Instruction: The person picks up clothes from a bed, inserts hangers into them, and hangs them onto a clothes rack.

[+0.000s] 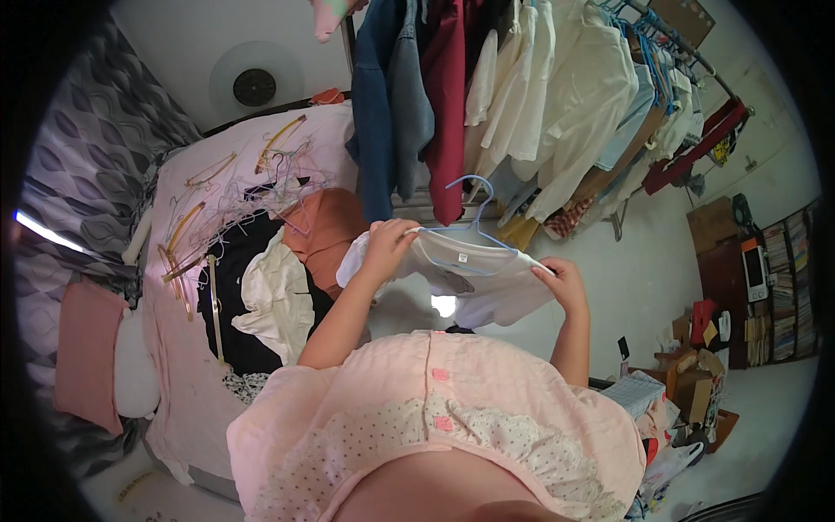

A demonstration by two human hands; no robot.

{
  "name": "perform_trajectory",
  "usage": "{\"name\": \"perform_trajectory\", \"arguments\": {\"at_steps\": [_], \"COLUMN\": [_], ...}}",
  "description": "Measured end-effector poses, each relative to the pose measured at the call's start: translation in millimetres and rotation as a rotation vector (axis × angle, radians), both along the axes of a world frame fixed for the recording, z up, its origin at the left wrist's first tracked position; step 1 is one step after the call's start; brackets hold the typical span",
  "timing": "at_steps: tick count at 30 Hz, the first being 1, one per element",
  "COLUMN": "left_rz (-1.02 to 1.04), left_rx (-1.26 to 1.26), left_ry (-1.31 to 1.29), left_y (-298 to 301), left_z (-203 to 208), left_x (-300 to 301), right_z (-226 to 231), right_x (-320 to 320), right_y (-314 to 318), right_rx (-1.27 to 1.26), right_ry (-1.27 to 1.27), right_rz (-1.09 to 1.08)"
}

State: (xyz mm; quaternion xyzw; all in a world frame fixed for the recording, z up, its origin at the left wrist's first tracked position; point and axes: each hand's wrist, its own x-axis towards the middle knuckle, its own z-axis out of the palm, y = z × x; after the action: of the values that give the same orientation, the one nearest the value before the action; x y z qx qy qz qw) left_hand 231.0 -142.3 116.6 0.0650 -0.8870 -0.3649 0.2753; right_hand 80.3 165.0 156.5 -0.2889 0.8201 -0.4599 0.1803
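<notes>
A white T-shirt (509, 291) with a small neck label hangs in front of me on a blue wire hanger (477, 217). The hanger's hook stands up above the neckline, and its arms run inside the shoulders. My left hand (391, 244) is closed on the shirt's left shoulder. At the other shoulder, my right hand (564, 285) pinches the cloth by the hanger's end. The shirt's lower part drops out of sight behind my pink top (374, 374).
Clothes on a rack (557, 96) hang just beyond the shirt. To the left, a bed (170, 374) bears loose hangers (278, 187), a black garment (230, 270), a cream garment (277, 300) and a rust-coloured cloth (330, 230). Boxes (693, 396) and bags are piled at the right.
</notes>
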Motion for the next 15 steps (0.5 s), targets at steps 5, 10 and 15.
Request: {"name": "perform_trajectory", "arguments": {"at_steps": [5, 10, 15], "left_rz": [-0.049, -0.050, -0.101], "left_rx": [0.005, -0.002, 0.066], "left_ry": [-0.013, -0.030, -0.018], "left_y": [17, 56, 92], "left_z": [-3, -13, -12], "left_x": [-40, -108, -184], "right_z": [7, 2, 4], "right_x": [-41, -104, -153], "right_y": [22, 62, 108], "right_rx": [0.074, 0.150, 0.146], "right_ry": [-0.137, -0.031, -0.037], "right_rz": [0.136, 0.190, 0.071]}}
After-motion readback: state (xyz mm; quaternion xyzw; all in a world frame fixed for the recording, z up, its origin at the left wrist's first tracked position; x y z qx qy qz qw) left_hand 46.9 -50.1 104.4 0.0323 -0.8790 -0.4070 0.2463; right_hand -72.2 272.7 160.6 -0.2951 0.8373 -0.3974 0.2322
